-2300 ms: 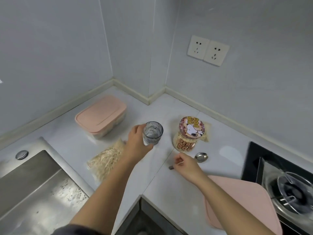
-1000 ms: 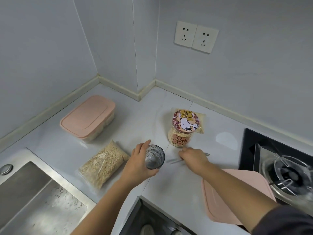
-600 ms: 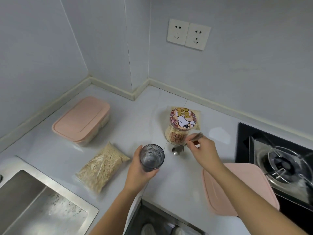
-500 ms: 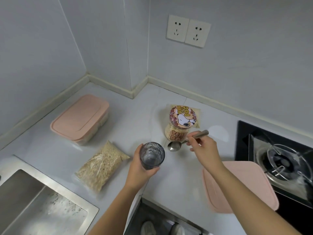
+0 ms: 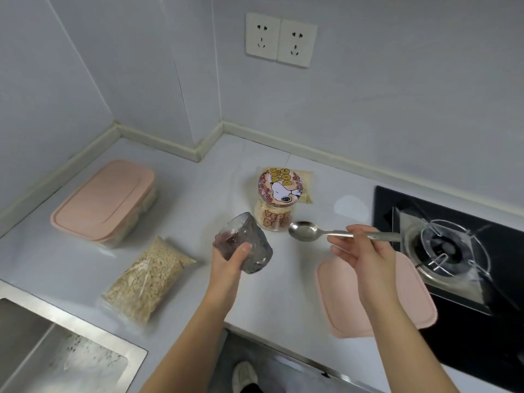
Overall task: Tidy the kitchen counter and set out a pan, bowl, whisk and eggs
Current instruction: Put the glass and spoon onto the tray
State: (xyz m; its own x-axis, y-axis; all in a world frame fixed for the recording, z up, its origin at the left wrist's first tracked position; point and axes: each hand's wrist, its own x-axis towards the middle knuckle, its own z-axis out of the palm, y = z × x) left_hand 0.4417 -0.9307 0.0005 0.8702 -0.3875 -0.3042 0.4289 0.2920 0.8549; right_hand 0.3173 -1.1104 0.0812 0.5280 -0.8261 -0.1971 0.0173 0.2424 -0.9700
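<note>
My left hand [image 5: 231,260] grips a dark ribbed glass [image 5: 249,245], held tilted above the white counter [image 5: 198,211] with its mouth facing up and left. My right hand [image 5: 360,251] pinches the handle of a metal spoon [image 5: 304,230], which lies level in the air, bowl pointing left toward the glass. Just behind the spoon stands a jar with a cartoon dog lid [image 5: 279,191]. No pan, bowl, whisk or eggs are in view.
A pink-lidded box [image 5: 105,198] sits at the left and a clear bag of oats [image 5: 147,275] lies in front of it. A loose pink lid [image 5: 374,302] lies under my right forearm. The gas hob [image 5: 448,245] is at the right, the steel sink [image 5: 56,358] at the lower left.
My right hand picked the spoon up off the counter and raised it level. My left hand lifted the glass toward me and tilted it.
</note>
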